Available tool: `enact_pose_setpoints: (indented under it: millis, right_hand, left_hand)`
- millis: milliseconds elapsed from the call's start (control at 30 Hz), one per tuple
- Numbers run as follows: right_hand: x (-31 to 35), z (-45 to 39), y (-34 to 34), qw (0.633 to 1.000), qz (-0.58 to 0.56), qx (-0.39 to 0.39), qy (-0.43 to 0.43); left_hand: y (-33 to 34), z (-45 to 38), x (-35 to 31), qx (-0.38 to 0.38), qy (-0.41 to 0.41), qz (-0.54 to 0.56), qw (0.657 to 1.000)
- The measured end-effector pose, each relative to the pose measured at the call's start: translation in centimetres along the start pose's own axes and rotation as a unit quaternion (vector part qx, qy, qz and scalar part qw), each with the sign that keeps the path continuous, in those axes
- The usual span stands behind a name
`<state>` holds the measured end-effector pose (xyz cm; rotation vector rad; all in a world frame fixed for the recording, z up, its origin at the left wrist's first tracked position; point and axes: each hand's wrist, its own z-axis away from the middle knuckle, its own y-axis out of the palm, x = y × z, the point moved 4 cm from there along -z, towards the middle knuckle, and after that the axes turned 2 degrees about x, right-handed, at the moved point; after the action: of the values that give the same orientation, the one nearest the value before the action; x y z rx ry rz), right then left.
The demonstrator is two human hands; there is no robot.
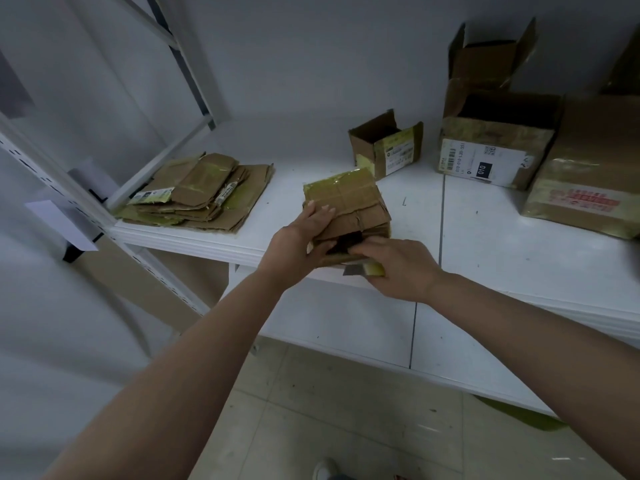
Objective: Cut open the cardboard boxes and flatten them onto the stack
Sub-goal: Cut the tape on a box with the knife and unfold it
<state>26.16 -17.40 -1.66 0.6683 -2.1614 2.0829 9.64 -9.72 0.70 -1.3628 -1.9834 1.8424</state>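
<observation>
Around you on the white shelf board [485, 237], a stack of flattened brown cardboard sheets with yellowish tape [201, 197] lies at the left end, and a small open-topped brown carton with a white label [386, 147] stands just behind your work, well apart from the stack. To the right sits a bigger open brown carton [498, 140] whose white label reads "010", and beside it, touching, a large closed carton with red print [588, 188], the print too blurred to read. Nothing blocks the stretch of board between you and the stack. Your left hand [301, 239] grips the near left edge of the squashed brown corrugated box wrapped in glossy yellow-green tape [348, 206], thumb on top, at the front edge of the board. Your right hand [394, 268] has its fingertips pressed into the box's dark opening while it clasps a small grey-bladed cutter with a yellowish handle [363, 270] beneath the palm.
</observation>
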Motion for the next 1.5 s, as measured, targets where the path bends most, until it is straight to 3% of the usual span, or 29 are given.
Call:
enact_pose_setpoints:
  millis: [200, 367, 467, 567, 700, 800, 933, 1200, 1333, 1500]
  right_hand:
    - [0.4, 1.2, 0.2, 0.994, 0.077, 0.065, -0.042]
    - [-0.1, 1.5, -0.3, 0.990, 0.110, 0.084, -0.029]
    - [-0.8, 2.0, -1.6, 0.997, 0.051, -0.040, 0.049]
    - [-1.4, 2.0, -2.9, 0.963, -0.053, -0.198, 0.174]
    - [-0.8, 0.3, -3.0, 0.951, -0.031, -0.196, 0.236]
    - [0.0, -0.9, -2.3, 0.951, -0.040, -0.175, 0.251]
    - [-0.1, -0.7, -1.6, 0.955, -0.070, -0.167, 0.234]
    - [-2.7, 1.4, -2.4, 0.979, 0.022, -0.115, 0.167]
    - [-2.6, 1.8, -2.4, 0.989, 0.015, -0.104, 0.108]
    - [-1.2, 1.3, -2.0, 0.993, -0.064, -0.077, 0.057]
  left_hand:
    - [0.7, 0.0, 0.0, 0.015, -0.027, -0.028, 0.999]
    - [1.0, 0.2, 0.2, 0.045, -0.034, -0.024, 0.998]
    - [1.1, 0.3, 0.0, 0.022, -0.041, -0.018, 0.999]
    - [1.5, 0.2, -0.9, -0.041, -0.069, -0.018, 0.997]
    - [2.1, -0.2, -1.8, -0.098, -0.134, -0.027, 0.986]
    - [1.9, -0.4, -2.1, -0.116, -0.129, -0.038, 0.984]
    - [1.3, -0.1, -2.3, -0.083, -0.105, -0.007, 0.991]
    - [-1.2, 1.7, -0.2, 0.104, 0.014, 0.024, 0.994]
    - [-3.0, 1.7, 0.9, 0.094, 0.052, -0.054, 0.993]
    - [-4.8, 0.5, 1.3, 0.023, -0.005, -0.237, 0.971]
